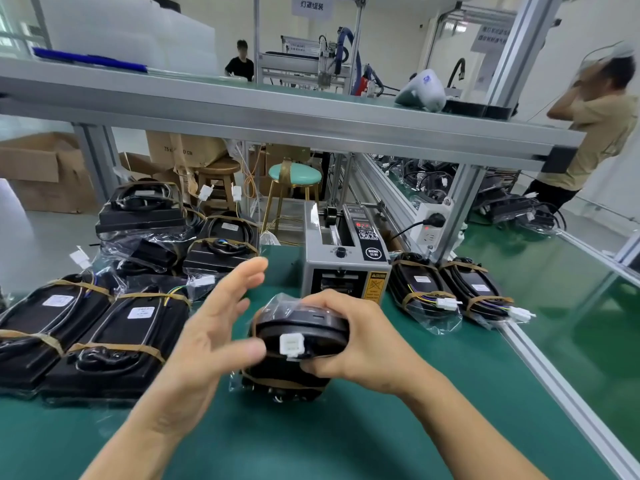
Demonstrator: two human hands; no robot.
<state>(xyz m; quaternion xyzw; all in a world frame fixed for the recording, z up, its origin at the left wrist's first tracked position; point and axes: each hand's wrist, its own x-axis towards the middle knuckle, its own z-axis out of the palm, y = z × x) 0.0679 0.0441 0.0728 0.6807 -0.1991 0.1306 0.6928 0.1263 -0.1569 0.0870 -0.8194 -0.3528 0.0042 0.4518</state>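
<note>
In the lower middle of the frame my right hand [349,341] curls its fingers round a black part in a clear bag [304,323], held low over the green tabletop [346,438] with its white plug [292,345] facing me. My left hand [211,327] is spread wide just left of it, and blur hides whether the thumb touches the bag. A grey tape machine [346,261] stands just behind, with more bagged parts [86,327] at the left.
</note>
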